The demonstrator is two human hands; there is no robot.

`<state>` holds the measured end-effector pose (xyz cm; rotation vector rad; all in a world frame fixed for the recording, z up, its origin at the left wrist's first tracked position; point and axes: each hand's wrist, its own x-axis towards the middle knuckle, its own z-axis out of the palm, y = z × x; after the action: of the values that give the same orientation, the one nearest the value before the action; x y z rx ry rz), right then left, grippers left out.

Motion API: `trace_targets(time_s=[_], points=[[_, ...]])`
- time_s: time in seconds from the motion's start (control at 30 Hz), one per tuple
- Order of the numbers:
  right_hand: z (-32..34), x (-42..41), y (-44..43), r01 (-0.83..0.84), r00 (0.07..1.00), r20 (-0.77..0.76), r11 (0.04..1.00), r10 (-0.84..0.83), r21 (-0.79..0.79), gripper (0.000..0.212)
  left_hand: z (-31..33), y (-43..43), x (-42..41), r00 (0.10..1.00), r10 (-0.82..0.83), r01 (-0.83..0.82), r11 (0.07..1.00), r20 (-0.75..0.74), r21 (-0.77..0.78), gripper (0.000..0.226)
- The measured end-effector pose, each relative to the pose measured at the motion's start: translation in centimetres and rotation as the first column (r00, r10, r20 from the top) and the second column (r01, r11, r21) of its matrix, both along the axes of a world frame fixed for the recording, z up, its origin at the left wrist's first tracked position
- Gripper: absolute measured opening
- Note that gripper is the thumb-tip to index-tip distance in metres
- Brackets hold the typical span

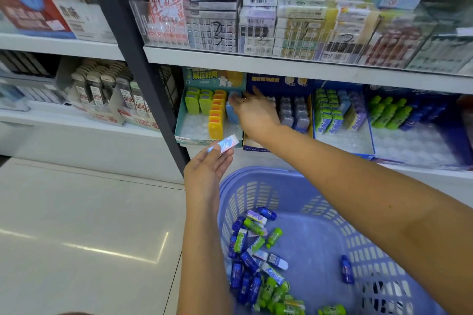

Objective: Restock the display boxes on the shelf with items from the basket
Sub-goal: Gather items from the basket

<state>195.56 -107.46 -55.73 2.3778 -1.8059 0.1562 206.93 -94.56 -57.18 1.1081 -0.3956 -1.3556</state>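
Note:
A lilac plastic basket (330,215) sits on the floor below the shelf, holding several small blue and green bottles and packs (256,256). My left hand (204,174) hovers over the basket's rim and pinches a small light-blue and pink pack (226,144). My right hand (254,111) reaches into the teal display box (183,133), its fingers round a blue pack (232,116) standing in the box's right column. Green and orange packs (216,112) fill the other columns.
To the right on the same shelf stand a dark blue box (281,83) of pale packs, a box of green and purple packs (330,112) and a box of green and blue bottles (394,115). A dark upright post (151,89) divides the shelving. Pale floor tiles lie to the left.

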Motion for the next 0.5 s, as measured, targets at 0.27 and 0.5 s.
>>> trace_targets(time_s=[0.27, 0.5], points=[[3.6, -1.7, 5.0, -0.217, 0.863, 0.485, 0.97, 0.139, 0.109, 0.048, 1.3, 1.3, -0.2, 0.995, -0.063, 0.066, 0.997, 0.083, -0.039, 0.027], [4.8, -6.4, 12.3, -0.374, 0.803, 0.534, 0.921, 0.264, 0.107, 0.04, 2.0, 1.8, -2.4, 0.831, -0.17, 0.268, 0.957, 0.529, -0.114, 0.015]])
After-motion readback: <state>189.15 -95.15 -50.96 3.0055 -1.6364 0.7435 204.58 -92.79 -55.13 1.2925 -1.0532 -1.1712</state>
